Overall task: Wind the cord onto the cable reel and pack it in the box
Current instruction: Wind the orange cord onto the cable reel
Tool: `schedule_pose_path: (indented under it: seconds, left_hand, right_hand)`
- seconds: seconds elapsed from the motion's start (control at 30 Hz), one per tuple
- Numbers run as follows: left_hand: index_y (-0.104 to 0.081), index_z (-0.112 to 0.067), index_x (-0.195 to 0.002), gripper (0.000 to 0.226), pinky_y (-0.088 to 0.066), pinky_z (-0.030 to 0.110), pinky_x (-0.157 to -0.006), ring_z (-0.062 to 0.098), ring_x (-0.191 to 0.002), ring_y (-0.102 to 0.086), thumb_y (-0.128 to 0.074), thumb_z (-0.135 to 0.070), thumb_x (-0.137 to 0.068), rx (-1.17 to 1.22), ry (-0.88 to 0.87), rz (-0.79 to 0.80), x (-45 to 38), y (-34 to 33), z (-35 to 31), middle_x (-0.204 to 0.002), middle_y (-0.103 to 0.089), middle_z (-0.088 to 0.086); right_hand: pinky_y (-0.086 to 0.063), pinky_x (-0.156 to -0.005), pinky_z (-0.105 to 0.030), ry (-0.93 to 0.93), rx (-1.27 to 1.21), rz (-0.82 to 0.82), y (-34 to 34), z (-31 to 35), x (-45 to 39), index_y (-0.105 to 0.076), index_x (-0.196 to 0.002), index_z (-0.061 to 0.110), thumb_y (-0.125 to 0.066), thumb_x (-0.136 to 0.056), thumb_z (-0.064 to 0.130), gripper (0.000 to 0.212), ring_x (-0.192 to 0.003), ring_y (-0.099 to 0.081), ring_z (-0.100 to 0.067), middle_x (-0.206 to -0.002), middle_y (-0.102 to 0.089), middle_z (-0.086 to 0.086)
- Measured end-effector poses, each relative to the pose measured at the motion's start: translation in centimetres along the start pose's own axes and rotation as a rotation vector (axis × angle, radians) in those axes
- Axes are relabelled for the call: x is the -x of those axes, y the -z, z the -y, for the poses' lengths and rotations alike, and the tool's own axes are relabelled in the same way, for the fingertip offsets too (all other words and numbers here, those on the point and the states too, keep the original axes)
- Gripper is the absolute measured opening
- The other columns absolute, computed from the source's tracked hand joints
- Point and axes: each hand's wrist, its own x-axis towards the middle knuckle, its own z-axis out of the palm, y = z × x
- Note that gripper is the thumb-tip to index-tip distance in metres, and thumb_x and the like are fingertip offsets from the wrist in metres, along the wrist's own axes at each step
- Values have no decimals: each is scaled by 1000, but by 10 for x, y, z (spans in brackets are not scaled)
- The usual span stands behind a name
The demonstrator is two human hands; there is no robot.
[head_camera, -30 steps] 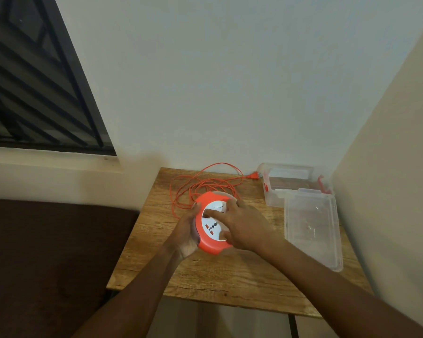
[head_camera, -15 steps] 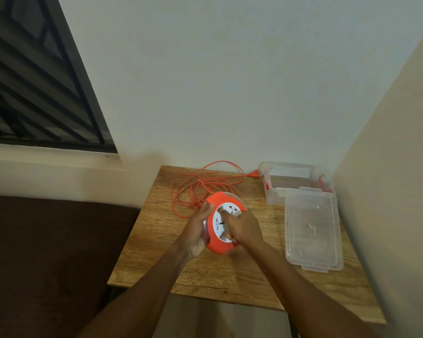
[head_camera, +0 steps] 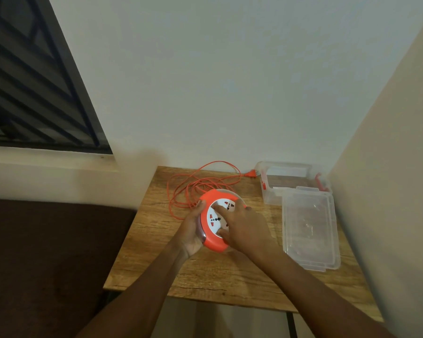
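Observation:
An orange cable reel with a white socket face is tilted up over the wooden table. My left hand grips its left rim from below. Spread fingers of my right hand press on the white face, thumb low and index finger high. The orange cord lies in loose loops on the table behind the reel, ending in an orange plug near the wall. A clear plastic box with red latches stands at the back right.
The box's clear lid lies flat on the table in front of the box, near the right wall. A dark brown seat is left of the table. A barred window is at upper left.
My right hand has turned on the reel's face, going from curled fingers to spread ones. The reel stays held in about the same place and the view has shifted slightly.

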Motion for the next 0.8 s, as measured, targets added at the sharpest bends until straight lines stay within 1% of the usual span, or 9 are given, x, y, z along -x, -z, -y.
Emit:
schedule_pose_path:
  seconds: [0.2,0.4,0.47,0.5,0.57,0.6,0.63,0.73,0.8]
  left_hand:
    - [-75,-13,-125,48,-61,47,-88,32,-117,-71,-58,-50,-99,-20,-15,-12,-3,-1,-2,-133,-69,20]
    - [-69,-16,-134,48,-60,50,-90,34,-121,-69,-60,-46,-98,-38,-42,-13,-2,-3,-8,-134,-69,19]
    - [-67,-16,-135,47,-61,47,-90,31,-118,-70,-63,-41,-96,-47,-53,11,-1,-10,-8,-134,-69,18]
    - [-65,-17,-136,47,-62,45,-88,30,-115,-72,-65,-39,-94,-59,-57,13,0,-15,-5,-132,-71,16]
    - [-63,-19,-136,50,-63,42,-83,26,-108,-74,-69,-35,-90,-72,-63,0,0,-21,3,-127,-74,13]
    - [-63,-19,-136,50,-63,40,-81,26,-106,-75,-70,-35,-89,-60,-61,-6,-1,-21,7,-126,-74,13]
    - [-64,-19,-134,49,-63,40,-80,26,-106,-75,-70,-36,-88,-45,-57,-15,-1,-20,11,-125,-74,13]
    - [-74,-22,-124,42,-63,42,-77,28,-107,-76,-69,-44,-89,-43,-49,-34,-3,-13,9,-124,-75,15]
    - [-76,-16,-121,45,-63,44,-78,31,-108,-75,-64,-49,-93,-32,-24,-39,-7,-9,3,-124,-74,18]
  right_hand:
    - [-55,-71,-39,-9,66,-10,-8,3,-3,-22,-152,35,-56,-95,45,67,-102,-65,-33,-132,-55,-19]
    - [-57,-74,-40,-104,-77,-19,-19,7,-6,-21,-153,34,-53,-94,48,69,-103,-68,-30,-131,-62,-11]
    - [-55,-73,-39,-288,-288,-22,-16,9,-8,-39,-145,22,-52,-88,56,67,-99,-69,-31,-120,-68,-9]
    - [-55,-70,-37,-443,-518,-10,-15,9,-11,-51,-134,12,-54,-85,56,66,-91,-70,-29,-108,-71,-10]
    - [-54,-53,-30,-803,-1161,83,-10,7,-21,-68,-100,1,-67,-79,39,44,-57,-64,-19,-71,-69,-11]
    - [-47,-43,-23,-912,-1349,134,-7,4,-23,-69,-88,1,-70,-77,30,31,-43,-56,-15,-58,-63,-8]
    - [-42,-40,-19,-932,-1377,166,-7,2,-25,-69,-83,4,-71,-76,28,26,-40,-53,-12,-54,-62,-5]
    - [-49,-62,-27,-644,-851,153,-15,0,-22,-70,-101,8,-61,-86,54,49,-78,-69,-19,-88,-74,-6]
    - [-50,-65,-30,-456,-458,39,-14,0,-14,-65,-113,11,-52,-91,60,56,-89,-69,-24,-105,-72,-7]
